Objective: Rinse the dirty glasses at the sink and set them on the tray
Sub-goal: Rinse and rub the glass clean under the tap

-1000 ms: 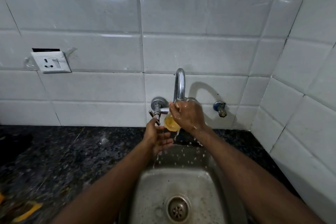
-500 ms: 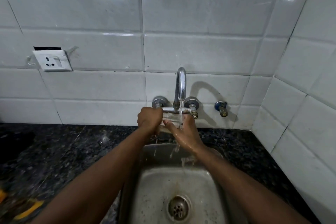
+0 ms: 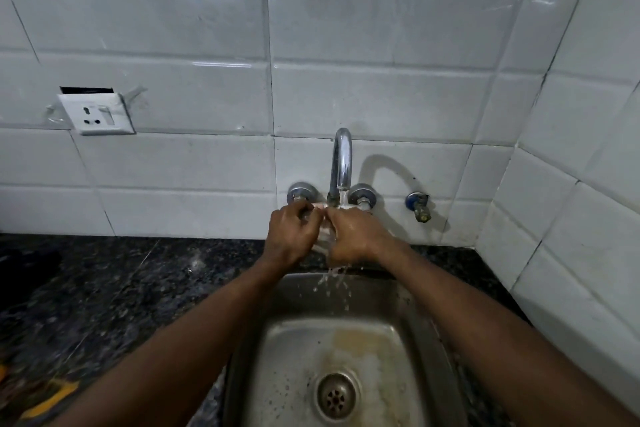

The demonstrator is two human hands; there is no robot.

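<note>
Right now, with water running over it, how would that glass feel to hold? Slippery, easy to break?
Probably slippery: the glass sits under the tap's stream, and the left hand and right hand look wet. Likely stiff but fragile, being clear glass above a steel sink. It seems light, mostly hidden between the hands.

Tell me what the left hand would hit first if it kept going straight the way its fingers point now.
Probably the left tap knob just beyond the left hand, then the tiled wall; depth is hard to judge from this one view.
</note>
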